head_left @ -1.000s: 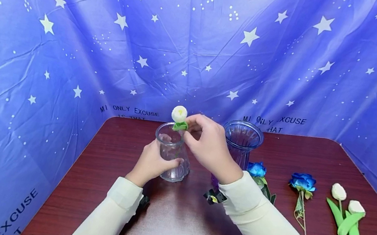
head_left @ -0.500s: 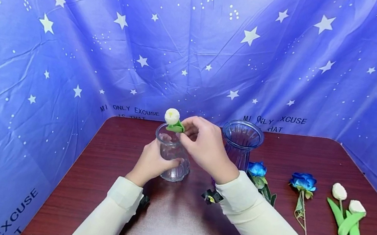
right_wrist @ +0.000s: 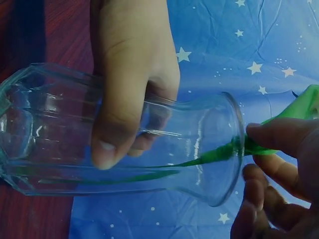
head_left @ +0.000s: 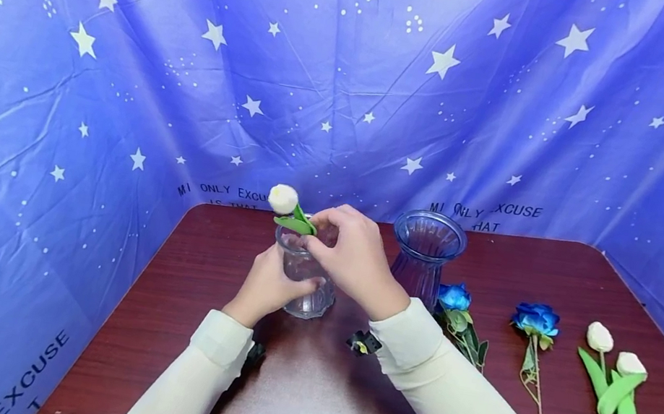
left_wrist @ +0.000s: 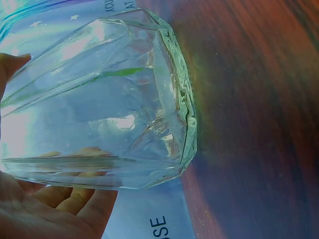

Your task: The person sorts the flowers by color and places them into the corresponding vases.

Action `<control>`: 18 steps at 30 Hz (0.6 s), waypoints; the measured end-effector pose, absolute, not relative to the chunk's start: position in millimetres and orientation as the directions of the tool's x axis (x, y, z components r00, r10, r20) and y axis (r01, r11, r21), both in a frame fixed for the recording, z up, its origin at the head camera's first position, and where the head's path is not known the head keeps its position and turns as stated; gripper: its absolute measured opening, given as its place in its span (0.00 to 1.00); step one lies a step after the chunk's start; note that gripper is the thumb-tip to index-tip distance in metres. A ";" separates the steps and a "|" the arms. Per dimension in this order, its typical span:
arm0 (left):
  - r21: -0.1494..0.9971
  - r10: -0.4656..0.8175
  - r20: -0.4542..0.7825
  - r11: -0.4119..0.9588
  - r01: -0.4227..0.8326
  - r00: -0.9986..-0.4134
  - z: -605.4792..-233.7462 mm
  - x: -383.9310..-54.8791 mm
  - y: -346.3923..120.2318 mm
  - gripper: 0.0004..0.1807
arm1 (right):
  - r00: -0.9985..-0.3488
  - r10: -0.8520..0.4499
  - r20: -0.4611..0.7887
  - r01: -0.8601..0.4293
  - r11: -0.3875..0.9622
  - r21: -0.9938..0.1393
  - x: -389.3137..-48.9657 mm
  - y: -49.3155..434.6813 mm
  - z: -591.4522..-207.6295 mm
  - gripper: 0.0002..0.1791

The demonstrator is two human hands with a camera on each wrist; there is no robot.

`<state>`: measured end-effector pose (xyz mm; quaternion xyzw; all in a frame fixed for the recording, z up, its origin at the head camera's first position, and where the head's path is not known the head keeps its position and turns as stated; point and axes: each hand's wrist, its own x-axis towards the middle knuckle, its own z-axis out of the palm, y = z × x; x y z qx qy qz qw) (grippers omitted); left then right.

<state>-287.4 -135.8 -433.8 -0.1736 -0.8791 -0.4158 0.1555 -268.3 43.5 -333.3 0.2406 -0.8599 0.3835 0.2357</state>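
My left hand (head_left: 264, 287) grips the side of a clear glass vase (head_left: 309, 303), which stands upright on the table. Its thumb lies across the glass and the fingers wrap the far side. At the vase's mouth my right hand (head_left: 353, 258) pinches a white artificial tulip (head_left: 283, 200) between thumb and fingers, just below its green leaves. The bloom leans left over the rim. In the right wrist view the green stem (right_wrist: 217, 155) runs through the mouth down inside the vase. Part of that stem shows as a green streak (left_wrist: 122, 72) through the glass in the left wrist view.
A blue glass vase (head_left: 428, 252) stands right of my right hand. Beyond it lie a blue rose (head_left: 455, 297), another blue rose (head_left: 536, 319) and two white tulips (head_left: 611, 393) on the dark red table (head_left: 200, 244). A starry blue cloth (head_left: 351, 93) surrounds the table.
The right hand has shifted slightly left and the tulip has tilted further left, its leaves now showing at the rim. The left hand and clear vase stay in place.
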 end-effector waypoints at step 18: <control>0.581 0.217 0.542 0.601 0.548 -0.812 -436.5 -288.9 -136.2 0.35 | -0.841 -0.207 0.501 -0.506 0.630 -0.590 -271.3 36.3 -343.3 0.17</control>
